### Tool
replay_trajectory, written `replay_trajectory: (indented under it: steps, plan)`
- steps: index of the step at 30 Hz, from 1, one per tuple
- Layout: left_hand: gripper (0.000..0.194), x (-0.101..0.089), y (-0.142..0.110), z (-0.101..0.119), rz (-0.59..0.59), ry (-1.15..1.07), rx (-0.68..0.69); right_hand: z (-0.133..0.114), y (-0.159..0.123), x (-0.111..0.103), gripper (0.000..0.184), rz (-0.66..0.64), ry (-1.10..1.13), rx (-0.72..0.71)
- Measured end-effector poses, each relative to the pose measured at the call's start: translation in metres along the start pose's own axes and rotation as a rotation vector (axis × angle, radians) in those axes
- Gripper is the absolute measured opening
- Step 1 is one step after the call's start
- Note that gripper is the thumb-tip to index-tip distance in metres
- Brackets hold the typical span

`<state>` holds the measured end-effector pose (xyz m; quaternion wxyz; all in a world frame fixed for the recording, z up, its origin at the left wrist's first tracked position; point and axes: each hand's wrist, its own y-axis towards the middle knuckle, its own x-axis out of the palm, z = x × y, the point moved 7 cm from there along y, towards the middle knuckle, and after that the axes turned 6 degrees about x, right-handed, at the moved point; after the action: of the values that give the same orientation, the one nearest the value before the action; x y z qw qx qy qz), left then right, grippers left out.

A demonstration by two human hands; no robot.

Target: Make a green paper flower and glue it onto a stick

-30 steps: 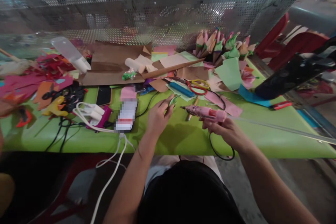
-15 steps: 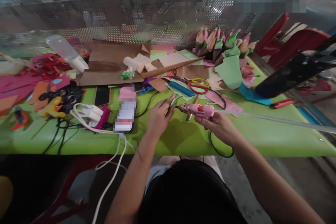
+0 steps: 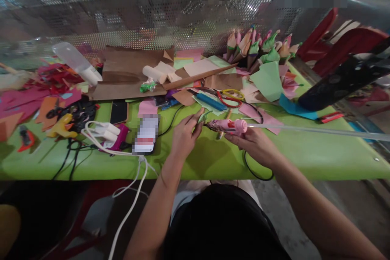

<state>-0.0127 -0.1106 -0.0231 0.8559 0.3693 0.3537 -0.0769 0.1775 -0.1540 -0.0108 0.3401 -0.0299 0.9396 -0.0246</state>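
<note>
Left hand (image 3: 184, 138): small green paper piece (image 3: 201, 118) pinched at fingertips.
Right hand (image 3: 254, 143): pink glue gun (image 3: 227, 125) gripped, nozzle touching piece.
Table (image 3: 304, 154): smooth lime-green top.

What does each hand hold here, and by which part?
The right hand grips the pink glue gun around its rear body. The left hand pinches a small green paper piece by its near end at the nozzle.

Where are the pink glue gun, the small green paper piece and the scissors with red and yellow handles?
pink glue gun (image 3: 227, 126), head view, middle of its barrel
small green paper piece (image 3: 202, 118), head view, its visible curl
scissors (image 3: 230, 98), head view, handle loops
</note>
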Motion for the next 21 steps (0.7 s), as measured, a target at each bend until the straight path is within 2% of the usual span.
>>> replay_trajectory:
  steps: [21]
  plan:
    - [0.036, -0.0008, 0.0002, -0.0008, -0.023, -0.031, -0.023, -0.0068, 0.0001, -0.006, 0.034, 0.025, 0.019, -0.087]
